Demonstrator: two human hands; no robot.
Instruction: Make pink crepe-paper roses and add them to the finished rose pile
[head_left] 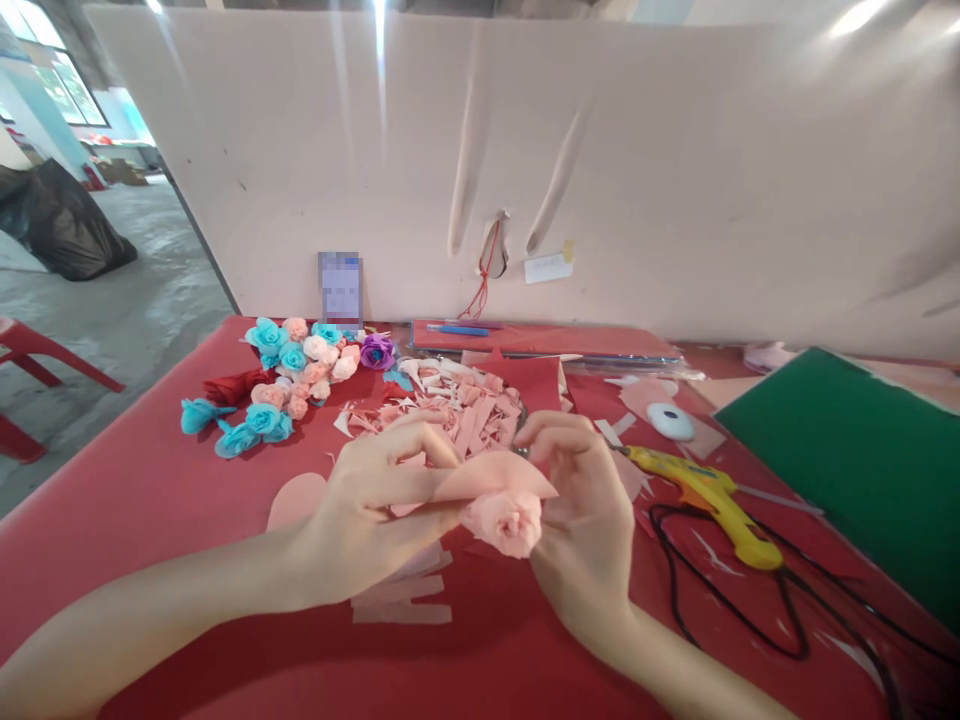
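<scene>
A pink paper rose is held up in front of me, with a larger curved pink paper petal along its upper side. Between the thumb and fingers of my left hand, the petal's left end is pinched. My right hand curls around behind the rose and grips it from the right; its fingertips are partly hidden. Below the hands lie several pale pink paper strips. Another rounded pink petal rests on the red table, just behind my left wrist.
Finished paper flowers cluster at the back left beside a pile of pink scraps. A yellow glue gun with a black cord lies at right, near a white oval object and a green board. A white panel stands behind.
</scene>
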